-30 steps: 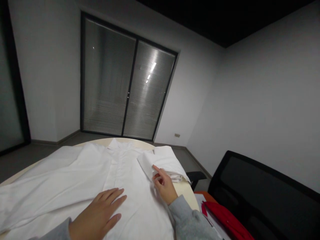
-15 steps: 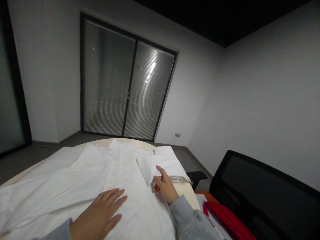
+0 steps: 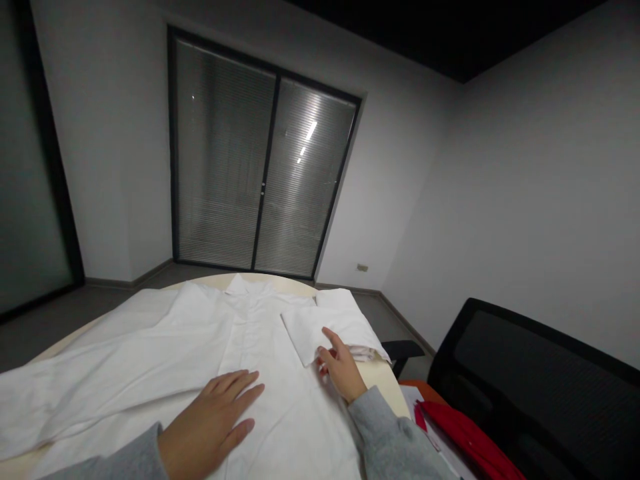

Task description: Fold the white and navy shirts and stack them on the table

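Head view, nearest first: my left hand (image 3: 213, 423) is palm down over the lower front of a white collared shirt (image 3: 280, 407), fingers loosely spread, gripping nothing; whether the whole palm bears on the cloth I cannot tell. The shirt lies spread on a pale, round-edged table (image 3: 387, 390), its collar (image 3: 245, 285) at the far side and one long sleeve (image 3: 45, 393) running out to my left.

Farther up on the right, my right hand (image 3: 343, 373) is half curled at the near edge of a folded white section (image 3: 340, 320), index finger pointing out over it; whether my thumb and curled fingers pinch any fabric, I cannot tell.

I judge the cloth light and limp, fairly crisp like cotton, not fragile but quick to crease and apt to slide on the smooth tabletop. A flat palm should anchor it best; for lifting, I'd pinch the fold's free corner or a doubled edge and spare the single-layer front, which would bunch. The front placket (image 3: 244, 330) and the collar look stiffer, so they should give my fingers a firmer hold
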Action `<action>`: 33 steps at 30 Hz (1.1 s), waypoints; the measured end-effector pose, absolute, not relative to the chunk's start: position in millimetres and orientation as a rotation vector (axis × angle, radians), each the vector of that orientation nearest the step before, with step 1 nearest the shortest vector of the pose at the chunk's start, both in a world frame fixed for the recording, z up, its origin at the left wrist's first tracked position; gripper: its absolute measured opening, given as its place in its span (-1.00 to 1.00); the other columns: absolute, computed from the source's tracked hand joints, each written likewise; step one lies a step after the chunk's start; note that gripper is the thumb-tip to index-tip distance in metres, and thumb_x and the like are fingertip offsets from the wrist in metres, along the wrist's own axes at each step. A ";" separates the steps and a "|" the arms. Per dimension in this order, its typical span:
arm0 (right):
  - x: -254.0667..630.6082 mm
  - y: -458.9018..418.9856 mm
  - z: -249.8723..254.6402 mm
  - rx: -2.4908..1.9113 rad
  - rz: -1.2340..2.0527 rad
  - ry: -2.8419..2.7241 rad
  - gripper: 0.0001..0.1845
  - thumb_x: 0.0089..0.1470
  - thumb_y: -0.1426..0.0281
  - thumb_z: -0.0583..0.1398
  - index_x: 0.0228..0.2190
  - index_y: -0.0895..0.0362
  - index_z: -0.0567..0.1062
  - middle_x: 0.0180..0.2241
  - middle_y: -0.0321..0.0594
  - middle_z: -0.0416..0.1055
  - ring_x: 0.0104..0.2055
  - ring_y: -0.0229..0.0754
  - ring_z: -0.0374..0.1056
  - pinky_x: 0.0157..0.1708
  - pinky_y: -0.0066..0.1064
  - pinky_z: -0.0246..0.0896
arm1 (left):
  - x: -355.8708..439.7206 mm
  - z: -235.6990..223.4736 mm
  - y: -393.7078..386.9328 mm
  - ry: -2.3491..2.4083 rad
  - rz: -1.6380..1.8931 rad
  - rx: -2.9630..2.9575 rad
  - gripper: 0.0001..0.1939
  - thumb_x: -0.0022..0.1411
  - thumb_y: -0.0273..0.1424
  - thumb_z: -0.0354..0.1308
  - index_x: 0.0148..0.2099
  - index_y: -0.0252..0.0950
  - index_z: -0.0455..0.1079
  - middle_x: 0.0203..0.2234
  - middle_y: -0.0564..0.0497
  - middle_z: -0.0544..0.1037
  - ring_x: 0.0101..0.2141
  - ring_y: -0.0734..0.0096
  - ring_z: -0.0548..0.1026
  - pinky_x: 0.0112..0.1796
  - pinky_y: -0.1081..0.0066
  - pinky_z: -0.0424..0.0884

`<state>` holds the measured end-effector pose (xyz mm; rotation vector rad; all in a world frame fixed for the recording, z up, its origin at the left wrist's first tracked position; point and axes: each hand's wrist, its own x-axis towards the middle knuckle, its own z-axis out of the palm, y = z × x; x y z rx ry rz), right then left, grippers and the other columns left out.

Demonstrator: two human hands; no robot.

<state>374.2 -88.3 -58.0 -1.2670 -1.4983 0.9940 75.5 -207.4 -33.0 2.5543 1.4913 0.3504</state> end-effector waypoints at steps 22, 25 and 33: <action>373.2 -91.6 -57.1 -1.283 0.970 -1.547 -0.18 0.02 0.17 0.21 0.27 0.20 0.26 -0.51 -0.40 0.45 -0.53 -0.21 0.36 -0.47 -0.36 0.32 | 76.9 -25.1 -209.2 1.505 0.310 2.464 -0.48 0.44 -0.23 0.08 0.39 -0.10 0.34 0.39 -0.04 0.29 0.37 0.02 0.24 0.34 -0.06 0.19; 373.5 -91.9 -57.2 -1.289 0.967 -1.546 -0.19 0.02 0.17 0.21 0.27 0.18 0.27 -0.51 -0.40 0.44 -0.54 -0.22 0.36 -0.48 -0.36 0.31 | 76.8 -25.2 -209.1 1.501 0.312 2.468 -0.48 0.44 -0.23 0.08 0.39 -0.10 0.34 0.39 -0.04 0.28 0.37 0.02 0.24 0.34 -0.06 0.19; 373.9 -91.4 -58.3 -1.293 0.971 -1.568 -0.22 0.02 0.18 0.22 0.24 0.17 0.30 -0.50 -0.41 0.44 -0.53 -0.22 0.37 -0.47 -0.36 0.30 | 73.7 -33.6 -208.5 1.469 0.379 2.496 -0.49 0.44 -0.21 0.09 0.38 -0.07 0.35 0.38 -0.04 0.31 0.35 0.00 0.27 0.32 -0.08 0.23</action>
